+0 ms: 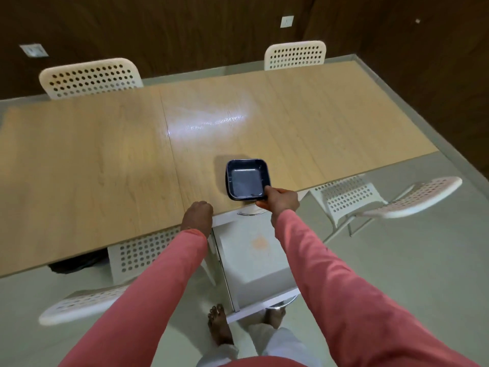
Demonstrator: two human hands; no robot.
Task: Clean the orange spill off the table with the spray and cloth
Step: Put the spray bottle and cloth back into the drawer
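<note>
Counter (105,154): long, pale wood top, filling the middle of the view; glossy glare patch at 12 o'clock of the dish.

Dish (247,179): dark blue, square, shallow, empty; near the counter's near edge, its 5 o'clock corner held. Whether its base touches the counter cannot be told.

Right hand (281,201): at 5 o'clock of the dish; fingers curled, thumb on the rim, pinching the dish corner. Pink sleeve (330,274) runs back to 5 o'clock.

Left hand (198,215): at 8 o'clock of the dish, apart from it, resting at the counter's near edge; fingers curled under, so what they hold, if anything, cannot be told. Matching pink sleeve behind it.

Drawer (254,260): white, pulled open under the counter edge, at 6 o'clock of the dish, between the two arms.

Orange spill (260,242): faint, roundish stain on the drawer's floor, at 6 o'clock of the right hand.

Chairs: white, perforated. Two at the far side (90,78), (295,55); one at 4 o'clock of the dish (383,200); one tucked under the near edge (137,252).

Bare foot (219,327): on the pale floor at 6 o'clock, just beside the drawer front.
</note>
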